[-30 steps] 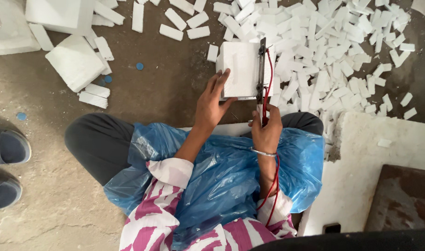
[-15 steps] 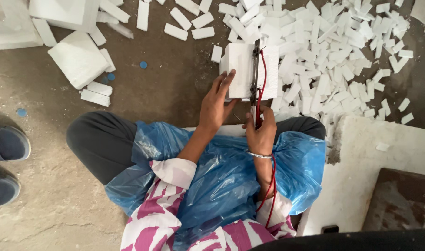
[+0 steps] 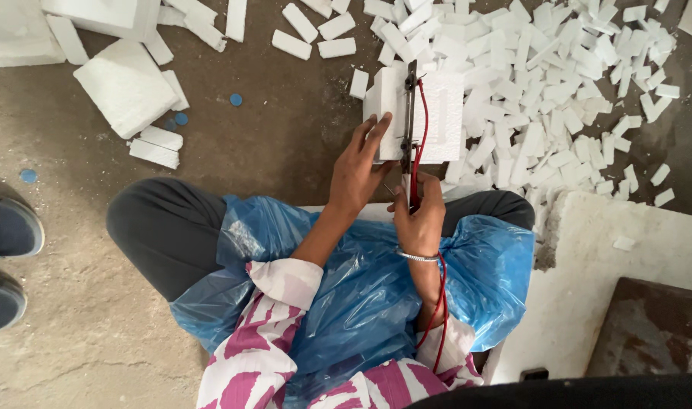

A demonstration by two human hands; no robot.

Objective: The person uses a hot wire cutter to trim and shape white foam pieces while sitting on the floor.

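Below, a white foam block (image 3: 418, 113) was pressed flat by the spread left hand (image 3: 359, 168). A dark cutter frame (image 3: 409, 121) with red wire (image 3: 420, 129) was gripped by the closed right hand (image 3: 419, 216).

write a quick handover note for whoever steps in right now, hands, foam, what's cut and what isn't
Left hand is pressed flat on the white foam block, steadying it on the floor.
Right hand grips the handle of the cutting tool with its red wire, which runs along the middle of the block.
Done: a big pile of cut foam pieces lies to the right.
Left: this block is not yet parted; uncut foam slabs wait at upper left.
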